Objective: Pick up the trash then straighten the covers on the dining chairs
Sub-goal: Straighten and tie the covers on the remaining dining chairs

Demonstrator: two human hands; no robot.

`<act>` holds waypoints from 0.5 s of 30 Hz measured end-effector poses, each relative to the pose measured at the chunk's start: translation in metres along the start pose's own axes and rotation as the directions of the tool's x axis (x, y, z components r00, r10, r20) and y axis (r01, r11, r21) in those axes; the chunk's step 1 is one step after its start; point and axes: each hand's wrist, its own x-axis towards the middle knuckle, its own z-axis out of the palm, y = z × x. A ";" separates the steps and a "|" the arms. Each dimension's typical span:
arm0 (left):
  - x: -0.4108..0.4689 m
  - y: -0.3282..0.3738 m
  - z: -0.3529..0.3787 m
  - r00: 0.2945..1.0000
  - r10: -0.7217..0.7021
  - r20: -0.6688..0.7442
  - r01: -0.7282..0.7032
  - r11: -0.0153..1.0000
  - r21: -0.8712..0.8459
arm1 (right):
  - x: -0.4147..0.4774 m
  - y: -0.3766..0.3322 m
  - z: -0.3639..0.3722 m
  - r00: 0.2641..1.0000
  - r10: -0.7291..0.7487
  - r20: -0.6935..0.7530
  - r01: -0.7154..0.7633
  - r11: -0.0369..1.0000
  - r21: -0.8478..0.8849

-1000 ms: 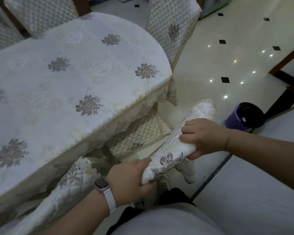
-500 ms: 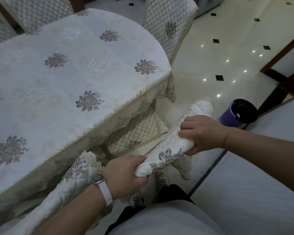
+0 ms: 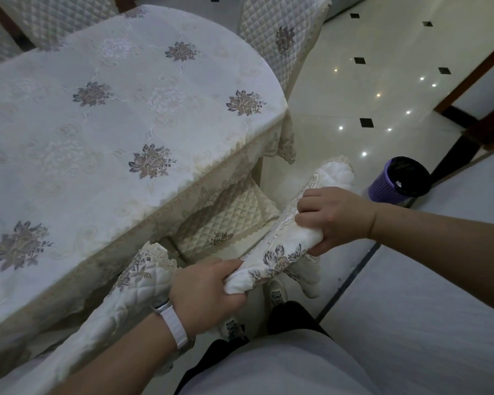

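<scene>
Quilted cream chair cover with embroidered flowers (image 3: 280, 252) is bunching between your fists: your left hand (image 3: 208, 286) is gripping its near end, your right hand (image 3: 334, 218) is clenching it farther up, purple bin (image 3: 382, 189) just beyond.

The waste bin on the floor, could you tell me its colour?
Purple waste bin, black liner inside; head view.

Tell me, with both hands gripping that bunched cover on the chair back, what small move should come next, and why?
Probably pull the chair cover outward and down along the top rail. The left hand and right hand both clutch it, and between them the fabric is twisted and bunched into a roll, unlike the smooth cover on the far chair.
</scene>
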 end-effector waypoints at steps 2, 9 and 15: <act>-0.001 0.001 0.000 1.000 -0.003 0.002 0.003 1.000 0.000 | 0.000 0.001 0.001 1.000 -0.021 0.007 0.021 1.000 -0.012; 0.010 0.004 0.001 1.000 -0.005 -0.010 0.006 1.000 0.017 | 0.003 0.021 0.001 0.999 -0.053 -0.003 0.053 0.998 -0.022; 0.026 0.010 -0.003 1.000 -0.021 -0.016 0.021 1.000 -0.012 | 0.011 0.042 -0.001 0.994 -0.096 -0.043 0.094 0.995 -0.036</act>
